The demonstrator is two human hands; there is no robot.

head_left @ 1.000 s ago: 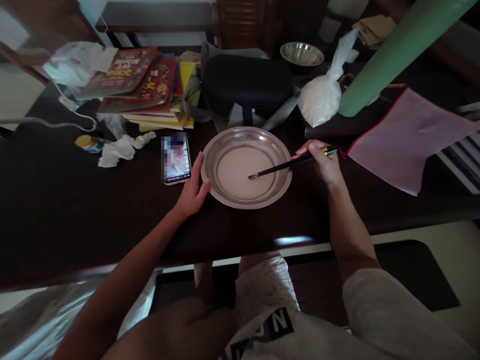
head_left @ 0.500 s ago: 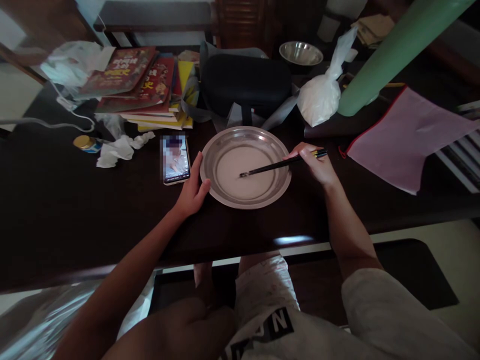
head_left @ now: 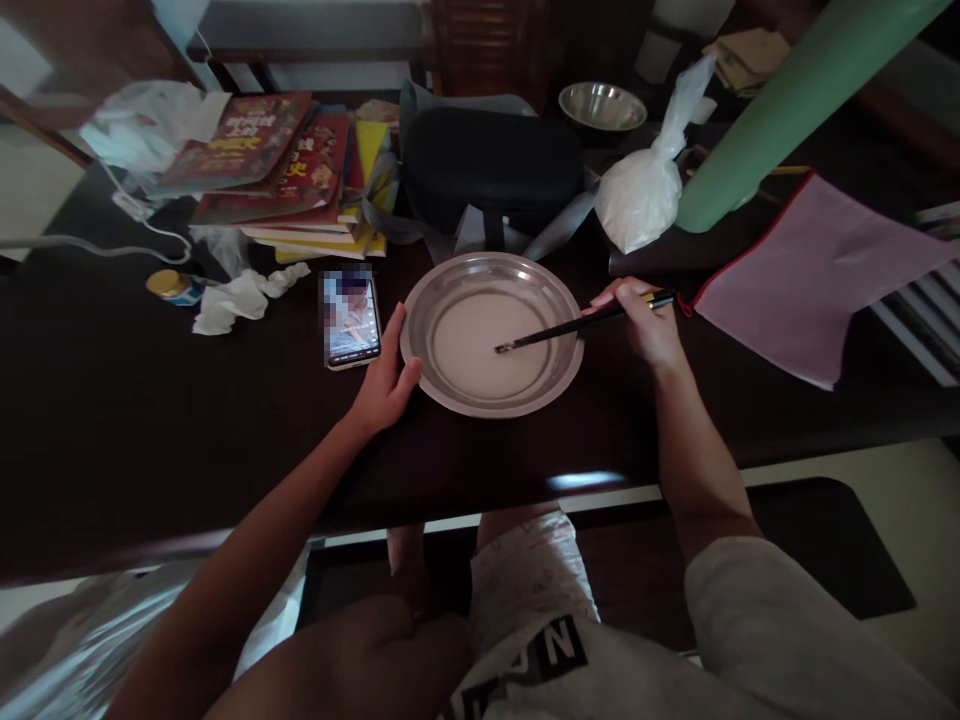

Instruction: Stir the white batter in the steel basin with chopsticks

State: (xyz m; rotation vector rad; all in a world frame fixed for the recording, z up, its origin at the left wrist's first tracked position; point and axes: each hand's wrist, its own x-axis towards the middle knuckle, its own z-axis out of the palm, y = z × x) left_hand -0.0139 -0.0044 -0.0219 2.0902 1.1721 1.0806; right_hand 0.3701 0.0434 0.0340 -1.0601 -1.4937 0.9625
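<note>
A round metal basin [head_left: 491, 408] stands on the dark table in front of me, with a cloudy white liquid [head_left: 472, 350] in its bottom. My left hand [head_left: 388, 375] grips the basin's left rim, thumb on the near side and fingers along the outer edge. In my right hand [head_left: 641, 320] is a pair of black chopsticks [head_left: 559, 328], closed round near their gold-marked upper ends. Their tips reach over the rim into the liquid near the middle. Just left of my left hand lies a lit phone [head_left: 351, 315].
Books [head_left: 277, 165] are stacked at the back left, near crumpled tissues [head_left: 236, 300] and a small gold-lidded jar [head_left: 174, 287]. Behind the basin sits a black case [head_left: 491, 155]. A tied bag of white powder [head_left: 637, 200], a green cylinder [head_left: 780, 120] and a pink pouch [head_left: 810, 280] are right.
My right hand and the chopsticks have shifted a little to the right, the tips moving right through the liquid. My left hand and the basin have stayed put.
</note>
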